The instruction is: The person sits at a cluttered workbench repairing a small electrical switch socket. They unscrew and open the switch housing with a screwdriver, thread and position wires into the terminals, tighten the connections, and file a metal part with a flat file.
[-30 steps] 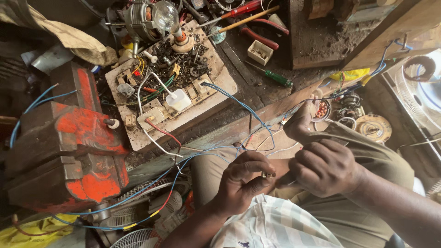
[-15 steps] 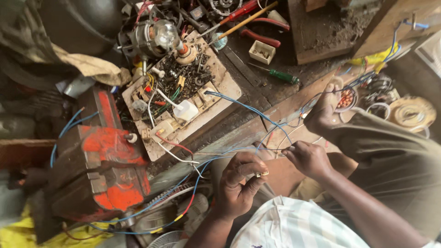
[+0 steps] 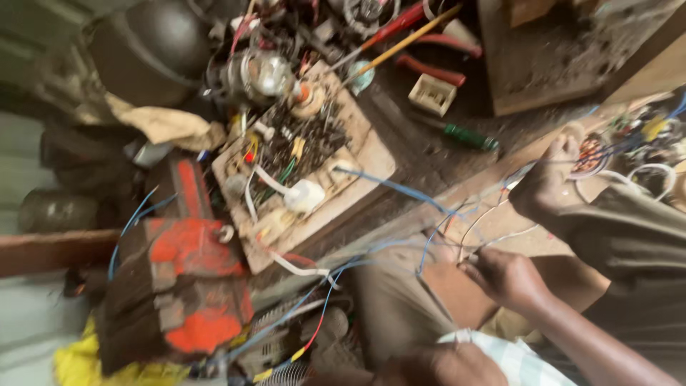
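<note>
Thing in hand: thin wires (image 3: 436, 239), blue and white, in a loose tangle just past my fingertips.
Right hand: my right hand (image 3: 509, 280) is pinched shut on the wires. The thumb and the fingers meet on them.
Right hand pose: my arm comes in from low on my right side. The wrist is straight and the knuckles face up.
Left hand: my left hand (image 3: 429, 368) is low and close to me, below the right one. It is too blurry, so I cannot tell if it is shut or holds anything.
Hands together: they are apart, not touching.
Other hand: another person's hand (image 3: 544, 187) is farther out than my right hand. It holds the same bunch of wires, near a small round coil (image 3: 592, 154).
How to do it well: I think a soft pinch is best. Pick one wire at a time and do not tug, since the wires cross.
Nearby: a wooden board (image 3: 371, 161) with small parts lies far out to my left, with a red vise (image 3: 189, 250) beyond it.
</note>
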